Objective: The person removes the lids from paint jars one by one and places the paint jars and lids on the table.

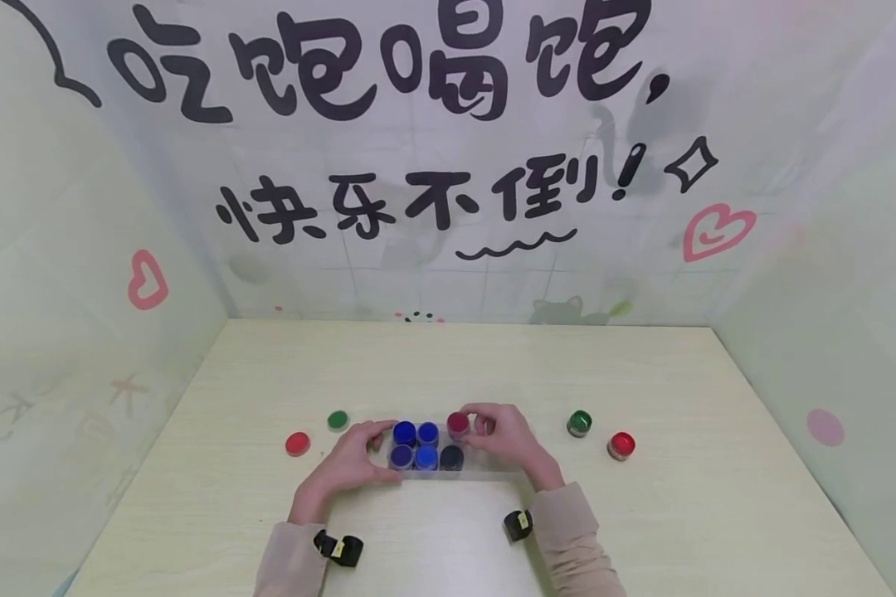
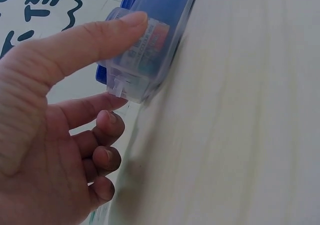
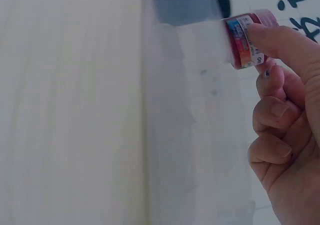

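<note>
A clear plastic box (image 1: 418, 475) lies on the table, with several blue paint jars (image 1: 426, 458) in its left part and a dark, nearly black jar (image 1: 451, 458) beside them in the front row. My left hand (image 1: 354, 458) grips the box's left end, thumb over its labelled side in the left wrist view and index finger at the far corner. Between thumb and fingers my right hand (image 1: 509, 433) pinches a dark red paint jar (image 3: 242, 41), held at the back row just right of the blue jars. Its other fingers curl in loosely.
A green jar (image 1: 579, 424) and a bright red jar (image 1: 621, 446) stand open on the right. Over on the left lie a red lid (image 1: 297, 444) and a green lid (image 1: 338, 420). Printed wall sheets (image 1: 448, 282) enclose the table's back and sides.
</note>
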{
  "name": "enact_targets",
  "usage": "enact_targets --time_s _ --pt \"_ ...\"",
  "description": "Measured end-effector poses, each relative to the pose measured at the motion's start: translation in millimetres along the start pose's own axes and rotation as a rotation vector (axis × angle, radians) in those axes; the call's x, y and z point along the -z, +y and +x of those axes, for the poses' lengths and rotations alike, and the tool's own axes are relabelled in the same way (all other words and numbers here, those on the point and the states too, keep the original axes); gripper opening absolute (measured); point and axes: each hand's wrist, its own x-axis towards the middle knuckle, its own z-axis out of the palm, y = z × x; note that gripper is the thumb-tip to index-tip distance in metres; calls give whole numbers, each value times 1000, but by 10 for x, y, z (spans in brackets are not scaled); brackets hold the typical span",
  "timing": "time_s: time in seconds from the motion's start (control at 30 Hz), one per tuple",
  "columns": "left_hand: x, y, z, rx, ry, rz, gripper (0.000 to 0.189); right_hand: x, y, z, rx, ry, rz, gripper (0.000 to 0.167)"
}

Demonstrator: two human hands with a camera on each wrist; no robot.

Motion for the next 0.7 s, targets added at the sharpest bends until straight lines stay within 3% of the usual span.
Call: enact_targets --time_s 0.07,0.17,0.33,0.47,0.6,0.7 --pt "9 4 -1 -5 1 22 84 41 -15 -1 5 53 40 29" --pt "41 43 6 -7 14 66 83 174 -230 -28 7 102 92 28" --pt "107 253 66 -42 42 100 71 340 -412 -52 5 134 129 28" --pt "138 483 145 -151 89 51 56 365 -296 -26 11 154 132 29" --pt "166 710 239 -297 149 -28 43 426 -360 -10 52 160 117 28" --pt "179 859 316 -369 182 -55 40 473 -437 6 83 164 108 28"
